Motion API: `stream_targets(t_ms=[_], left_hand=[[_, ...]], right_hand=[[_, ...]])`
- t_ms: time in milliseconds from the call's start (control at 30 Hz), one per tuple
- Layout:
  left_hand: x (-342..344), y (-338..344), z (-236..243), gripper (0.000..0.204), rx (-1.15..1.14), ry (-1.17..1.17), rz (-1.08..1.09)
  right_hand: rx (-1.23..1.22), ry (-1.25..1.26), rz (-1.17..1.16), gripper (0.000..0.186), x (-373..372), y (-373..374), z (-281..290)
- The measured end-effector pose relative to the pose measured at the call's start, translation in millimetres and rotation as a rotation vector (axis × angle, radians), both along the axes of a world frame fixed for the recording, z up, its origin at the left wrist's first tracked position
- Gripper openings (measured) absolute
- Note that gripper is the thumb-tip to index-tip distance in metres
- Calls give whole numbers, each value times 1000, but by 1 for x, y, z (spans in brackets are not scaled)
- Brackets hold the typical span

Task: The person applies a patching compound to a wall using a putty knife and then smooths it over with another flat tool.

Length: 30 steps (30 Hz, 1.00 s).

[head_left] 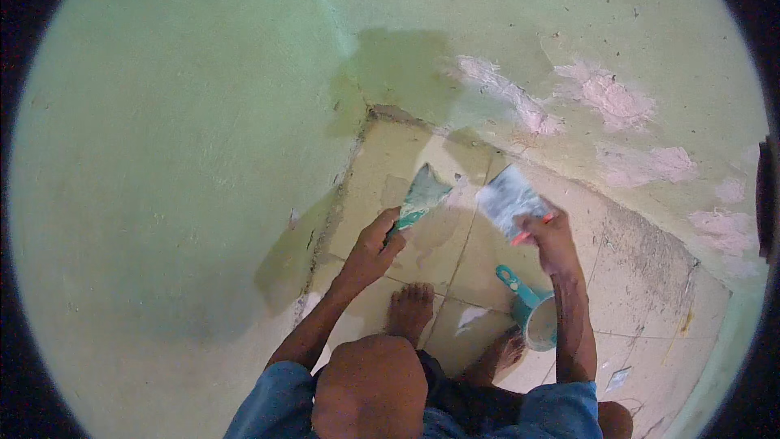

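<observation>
My left hand (376, 245) is closed round the green handle of a putty knife (427, 189), its flared blade smeared with pale paste and pointing away from me. In my right hand (555, 244) is a flat, wide scraper (508, 197) with a red edge or handle, its face streaked white and grey. The two blades are close together above the tiled floor but apart. Below my right wrist stands a teal dipper (530, 299) with a long handle. Pale matter shows inside it, and my forearm hides part of its rim.
Two green walls meet in a corner ahead. Pinkish-white patches (613, 99) mark the right wall (487, 0), low near the floor. My bare feet (411, 309) are on the cream tiles (471, 256). A small pale scrap (619, 379) lies at lower right.
</observation>
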<state>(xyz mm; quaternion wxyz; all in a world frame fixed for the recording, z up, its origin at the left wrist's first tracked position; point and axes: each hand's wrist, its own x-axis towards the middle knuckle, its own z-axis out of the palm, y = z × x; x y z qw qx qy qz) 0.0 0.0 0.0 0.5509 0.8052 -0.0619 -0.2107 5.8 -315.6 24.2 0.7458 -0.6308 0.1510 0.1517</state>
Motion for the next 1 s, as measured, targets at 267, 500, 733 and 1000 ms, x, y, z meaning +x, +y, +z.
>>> stream_targets(t_ms=[267,500,733,1000], left_hand=[[-11,-6,-7,54,150,-428,-159],[2,12,-36,62,359,-889,-146],[-16,26,-64,57,280,-664,-6],[-72,20,-76,29,17,-132,331]], right_hand=[[452,264,-69,25,-36,55,-27],[446,182,-82,26,-25,43,-33],[714,-22,-102,31,-14,50,-23],[571,59,-291,24,-7,73,-44]])
